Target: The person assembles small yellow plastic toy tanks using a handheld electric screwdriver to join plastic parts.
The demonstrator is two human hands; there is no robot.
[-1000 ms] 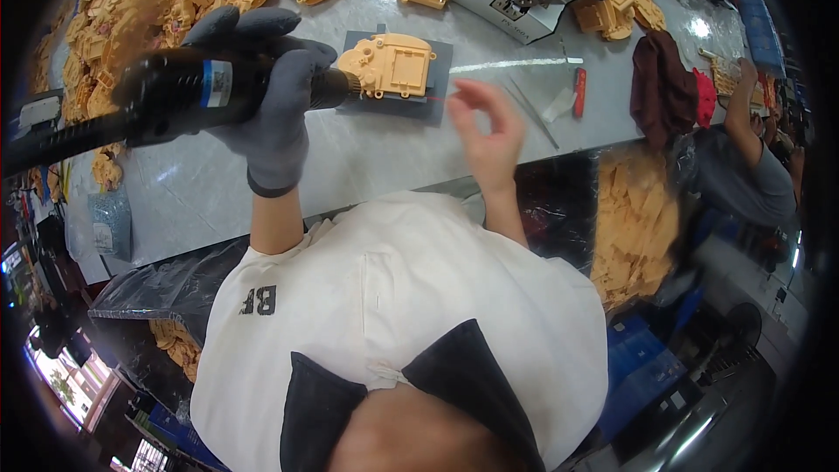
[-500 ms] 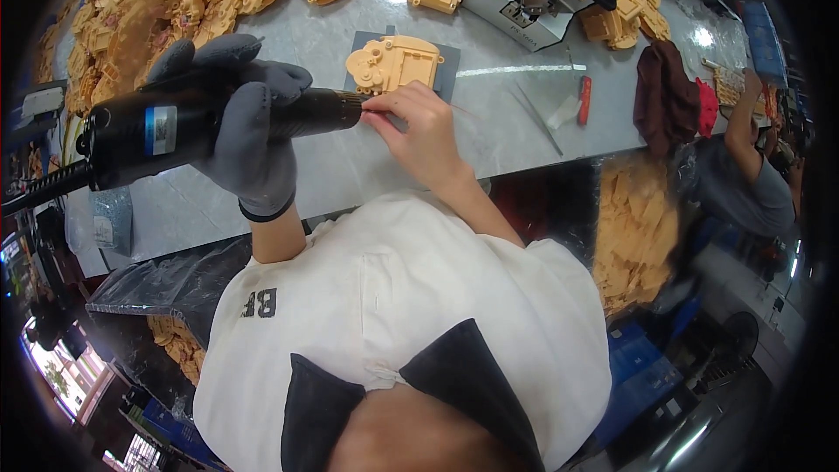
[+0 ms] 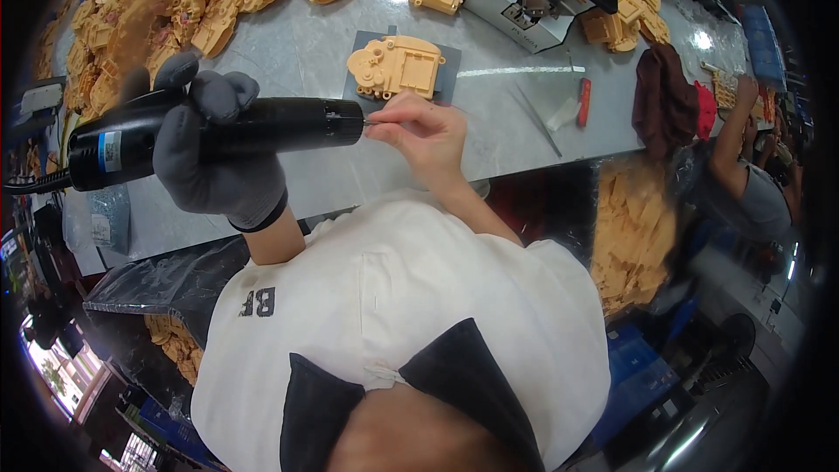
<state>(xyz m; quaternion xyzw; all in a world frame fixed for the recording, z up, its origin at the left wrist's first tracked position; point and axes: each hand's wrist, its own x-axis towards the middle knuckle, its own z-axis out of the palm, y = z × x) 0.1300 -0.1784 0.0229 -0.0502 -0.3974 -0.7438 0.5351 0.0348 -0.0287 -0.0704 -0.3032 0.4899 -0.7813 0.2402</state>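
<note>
Head view: left hand (image 3: 212, 177) around driver (image 3: 284, 123), right hand (image 3: 426, 135) tight on barely visible bit (image 3: 370, 122)

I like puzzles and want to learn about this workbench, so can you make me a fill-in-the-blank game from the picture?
1. The left hand wears a glove coloured ____.
2. It grips a power tool that is mostly ____.
3. The bare fingers at the tool's front end belong to the person's ____ hand.
4. The largest heap of tan parts on the table lies to the person's ____.

Missing words: gray; black; right; left.
</note>
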